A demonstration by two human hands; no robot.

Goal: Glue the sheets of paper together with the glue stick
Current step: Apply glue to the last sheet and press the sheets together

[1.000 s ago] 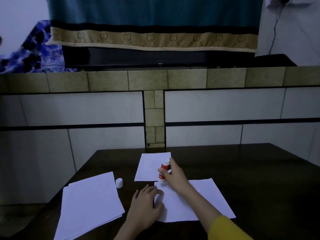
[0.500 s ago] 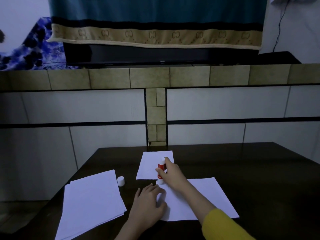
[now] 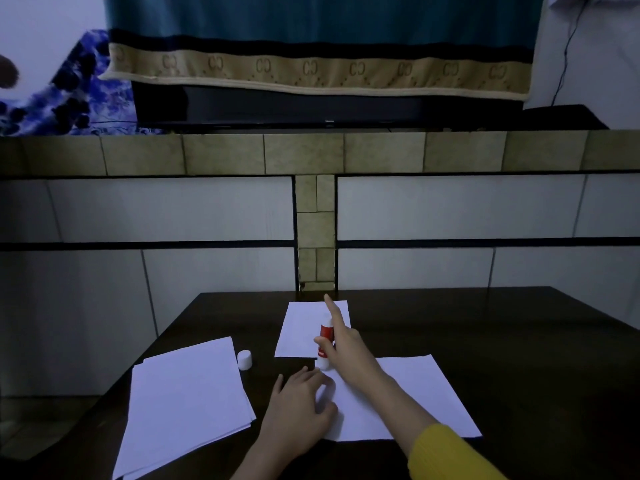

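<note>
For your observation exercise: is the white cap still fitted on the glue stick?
No, the white cap stands alone on the table, left of the glue stick the right hand holds.

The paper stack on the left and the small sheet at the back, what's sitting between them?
The head view shows the white cap standing alone on the dark table between the paper stack and the small sheet.

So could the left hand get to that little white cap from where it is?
Probably yes. The left hand rests on the sheet, and only bare table lies between it and the cap.
</note>
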